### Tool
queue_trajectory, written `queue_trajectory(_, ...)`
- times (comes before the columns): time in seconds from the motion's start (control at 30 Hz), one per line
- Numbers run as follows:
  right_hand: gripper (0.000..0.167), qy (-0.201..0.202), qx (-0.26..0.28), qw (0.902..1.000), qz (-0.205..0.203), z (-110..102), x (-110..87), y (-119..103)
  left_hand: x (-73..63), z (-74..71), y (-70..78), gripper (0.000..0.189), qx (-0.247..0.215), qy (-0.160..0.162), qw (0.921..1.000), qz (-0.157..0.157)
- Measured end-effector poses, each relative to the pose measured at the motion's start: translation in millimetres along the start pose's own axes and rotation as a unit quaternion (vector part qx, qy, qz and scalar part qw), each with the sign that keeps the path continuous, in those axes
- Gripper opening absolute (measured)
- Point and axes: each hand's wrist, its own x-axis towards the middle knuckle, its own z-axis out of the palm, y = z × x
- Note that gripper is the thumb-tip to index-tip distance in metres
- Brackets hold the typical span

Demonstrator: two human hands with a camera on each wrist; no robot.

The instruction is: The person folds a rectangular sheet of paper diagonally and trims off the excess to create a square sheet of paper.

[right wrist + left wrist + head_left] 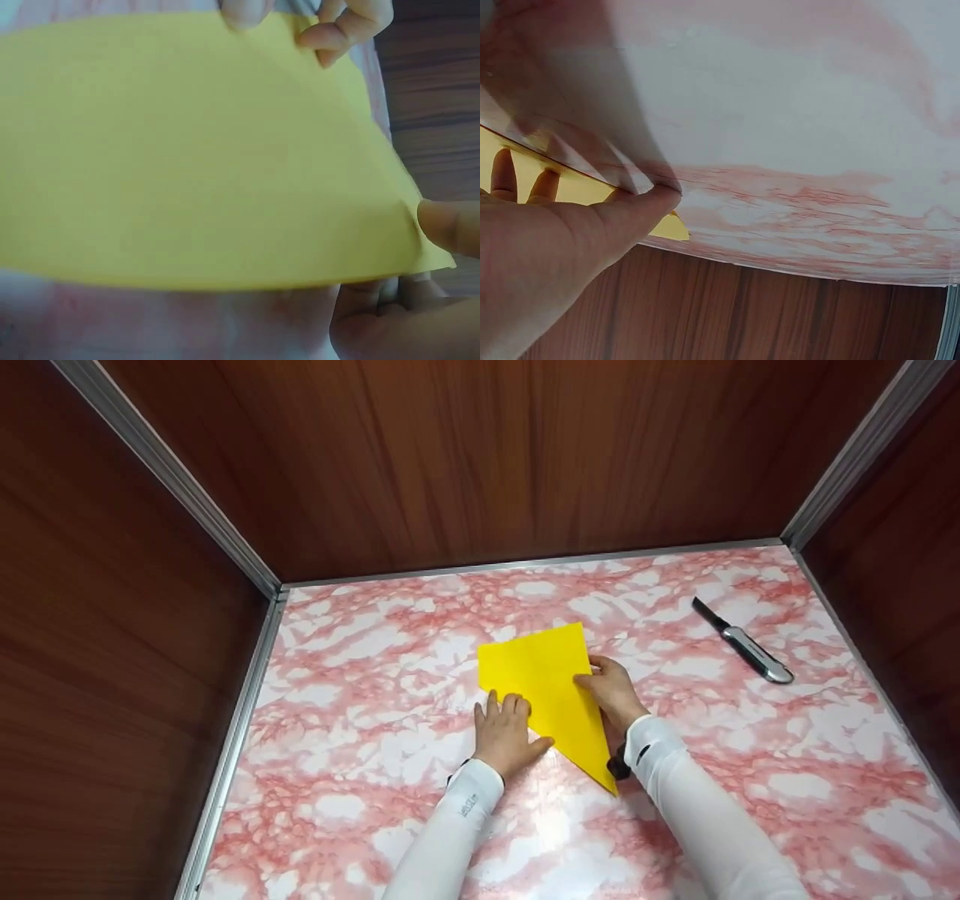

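A yellow sheet of paper (544,664), folded into an angular shape with a pointed lower end, lies at the middle of the marbled table. My left hand (504,741) rests along its slanting left edge, fingers spread and tips touching the paper; the thumb is at the lower edge. In the left wrist view the fingers of that hand (570,232) overlap the yellow paper. My right hand (616,690) pinches the right edge, thumb on top and fingers underneath. The right wrist view shows this thumb (450,223) close to a corner of the paper.
A utility knife (750,651) with a dark blade and silver-and-black handle lies at the right of the red-and-white table (360,720). Dark wood panels (465,457) with metal edging (232,540) enclose the back and sides.
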Motion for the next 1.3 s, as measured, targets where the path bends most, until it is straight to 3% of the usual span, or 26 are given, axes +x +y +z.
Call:
queue_trajectory(0.3, 0.038, 0.006, -0.053, 0.9984, -0.017, -8, 2.0, 5, -4.3, 7.6, -10.3, 0.063, -0.047, 0.033, 0.9983, -0.003)
queue_trajectory(0.47, 0.036, 0.007, -0.048, 0.9983, -0.032, -13, -3.2, 2, -5.0, 6.2, -26.9, 0.077, -0.083, 0.033, 0.9957, -0.022)
queue_trajectory(0.53, 0.035, 0.008, -0.042, 0.9983, -0.04, -16, -7.0, -1, -3.5, 2.5, -35.0, 0.084, -0.117, 0.032, 0.9918, -0.039)
queue_trajectory(0.6, 0.035, 0.009, -0.039, 0.9978, -0.052, -20, -11.6, -5, -2.4, -3.6, -41.9, 0.088, -0.186, 0.032, 0.9801, -0.06)
queue_trajectory(0.67, 0.035, 0.007, -0.035, 0.9977, -0.058, -25, -16.9, -10, -1.6, -11.1, -47.3, 0.09, -0.288, 0.03, 0.9537, -0.08)
queue_trajectory(0.7, 0.035, 0.006, -0.032, 0.9978, -0.058, -28, -20.2, -13, -1.2, -15.3, -49.0, 0.091, -0.348, 0.033, 0.9329, -0.088)
queue_trajectory(0.73, 0.035, 0.004, -0.027, 0.9978, -0.06, -31, -23.2, -16, -0.8, -19.8, -50.1, 0.092, -0.41, 0.034, 0.9065, -0.093)
queue_trajectory(0.83, 0.035, -0.005, -0.02, 0.9971, -0.073, -38, -32.7, -23, 0.1, -32.8, -51.7, 0.092, -0.575, 0.021, 0.8114, -0.104)
queue_trajectory(0.93, 0.037, -0.022, -0.014, 0.9951, -0.096, -42, -40.3, -27, -0.1, -40.7, -53.2, 0.089, -0.687, -0.005, 0.721, -0.09)
queue_trajectory(1.03, 0.04, -0.048, 0.0, 0.9924, -0.114, -44, -45.6, -30, -1.3, -45.3, -55.0, 0.08, -0.757, -0.032, 0.649, -0.068)
queue_trajectory(1.07, 0.041, -0.055, 0.005, 0.9913, -0.119, -44, -46.9, -31, -1.8, -46.9, -55.4, 0.076, -0.772, -0.038, 0.6315, -0.062)
queue_trajectory(1.1, 0.042, -0.062, 0.007, 0.9903, -0.124, -44, -48.2, -33, -2.1, -48.5, -55.7, 0.071, -0.783, -0.039, 0.6184, -0.054)
queue_trajectory(1.17, 0.042, -0.069, 0.011, 0.9887, -0.133, -44, -50.4, -35, -2.9, -53.0, -56.1, 0.059, -0.795, -0.033, 0.6048, -0.043)
queue_trajectory(1.23, 0.041, -0.07, 0.011, 0.988, -0.138, -44, -52.5, -38, -3.9, -59.1, -56.7, 0.046, -0.793, -0.021, 0.6073, -0.036)
queue_trajectory(1.3, 0.041, -0.069, 0.009, 0.9875, -0.142, -45, -54.7, -42, -5.4, -66.5, -57.6, 0.038, -0.785, -0.01, 0.6189, -0.033)
